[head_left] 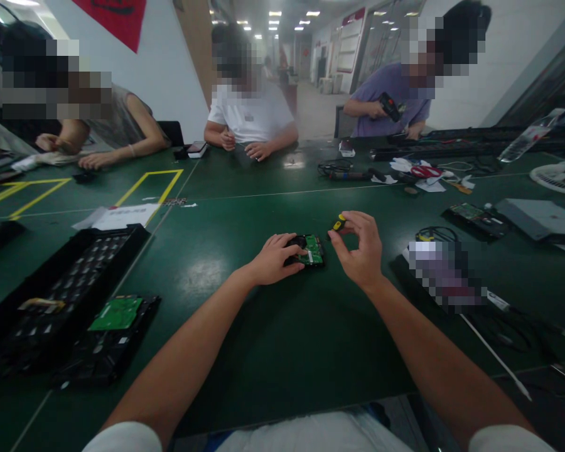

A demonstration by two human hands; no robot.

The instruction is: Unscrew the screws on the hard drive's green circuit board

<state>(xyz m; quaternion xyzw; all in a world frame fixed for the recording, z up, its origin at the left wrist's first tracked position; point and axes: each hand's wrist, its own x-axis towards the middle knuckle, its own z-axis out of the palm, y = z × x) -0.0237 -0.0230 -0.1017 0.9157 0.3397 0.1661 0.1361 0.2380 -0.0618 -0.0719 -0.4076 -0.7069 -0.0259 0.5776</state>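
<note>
A small hard drive with a green circuit board (315, 249) lies on the dark green table (282, 351) in front of me. My left hand (279, 258) rests over its left side, fingers wrapped round the edge and thumb at the near side. Just to the right and slightly above the table, my right hand (361, 251) pinches a short yellow and black screwdriver (338, 223) between thumb and fingers. The tool is apart from the drive. Whatever tip it has is too small to make out.
At the left are a long black tray (75, 276) and another drive assembly (115, 314). On the right lie a drive (479, 220), a grey box (541, 220), cables and a pixelated object (447, 276). Three people work across the table; one holds a power tool (390, 107).
</note>
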